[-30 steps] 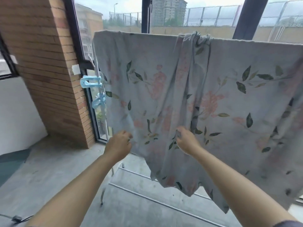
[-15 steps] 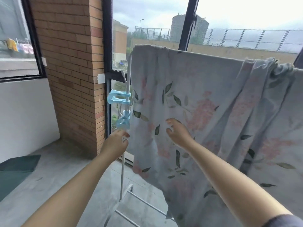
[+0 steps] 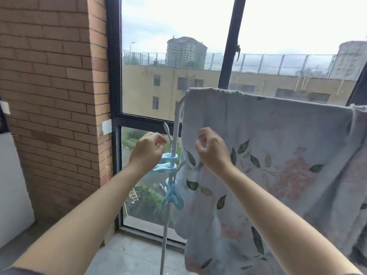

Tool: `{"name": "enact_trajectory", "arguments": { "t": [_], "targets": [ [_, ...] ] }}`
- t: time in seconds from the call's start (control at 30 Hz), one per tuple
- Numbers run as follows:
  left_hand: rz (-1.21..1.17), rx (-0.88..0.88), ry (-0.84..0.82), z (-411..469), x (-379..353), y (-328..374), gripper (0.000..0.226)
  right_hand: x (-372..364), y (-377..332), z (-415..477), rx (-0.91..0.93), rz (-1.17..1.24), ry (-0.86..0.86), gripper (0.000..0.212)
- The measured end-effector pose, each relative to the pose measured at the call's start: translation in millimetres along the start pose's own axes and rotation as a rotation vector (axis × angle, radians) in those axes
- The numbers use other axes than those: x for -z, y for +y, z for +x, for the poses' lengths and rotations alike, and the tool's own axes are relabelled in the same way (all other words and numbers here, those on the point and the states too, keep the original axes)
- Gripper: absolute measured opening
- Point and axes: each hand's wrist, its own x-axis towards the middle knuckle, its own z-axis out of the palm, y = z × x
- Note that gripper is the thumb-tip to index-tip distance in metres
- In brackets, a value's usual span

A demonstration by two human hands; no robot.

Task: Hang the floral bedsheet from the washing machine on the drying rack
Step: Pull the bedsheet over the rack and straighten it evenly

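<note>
The floral bedsheet (image 3: 282, 147), pale with pink flowers and dark leaves, hangs over the top bar of the drying rack and reaches down past the frame's bottom edge. The rack's white upright pole (image 3: 175, 135) stands just left of the sheet's edge. My right hand (image 3: 213, 150) is raised in front of the sheet's upper left part, fingers curled and apart, with no fabric visibly pinched. My left hand (image 3: 147, 152) hovers left of the pole, fingers loosely curled, holding nothing, just above a blue clip.
Two blue clips (image 3: 167, 165) (image 3: 173, 197) are fastened on the pole. A brick pillar (image 3: 59, 96) and a dark window frame (image 3: 114, 80) stand close behind on the left. A white wall (image 3: 12, 185) is at far left, above the grey floor (image 3: 129, 255).
Both hands have risen from the sheet's lower middle to near its upper left edge. My view has swung left and up, so the rack's pole and clips are now central.
</note>
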Motion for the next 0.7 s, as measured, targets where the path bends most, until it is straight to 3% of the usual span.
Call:
{"name": "enact_trajectory", "arguments": {
  "t": [0.17,0.33,0.47,0.6,0.7],
  "targets": [
    [-0.059,0.003,-0.045,63.4,-21.9,-26.5,0.018,-30.0,1.5,44.2,-0.053,0.002,0.073,0.021],
    [-0.183,0.201,-0.208,87.8,-50.2,-61.5,0.047,-80.9,0.2,70.1,-0.233,0.049,-0.009,0.030],
    [-0.215,0.189,-0.353,101.3,-54.5,-89.6,0.022,-104.3,-10.8,89.7,-0.257,0.163,0.000,0.023],
    [-0.315,0.137,-0.483,101.7,-57.1,-89.6,0.018,-117.9,-8.8,97.6,-0.285,0.164,0.068,0.026],
    [-0.357,0.117,-0.484,97.5,-57.8,-90.2,0.013,-120.4,-14.3,94.1,-0.294,0.221,0.101,0.024]
  ]
}}
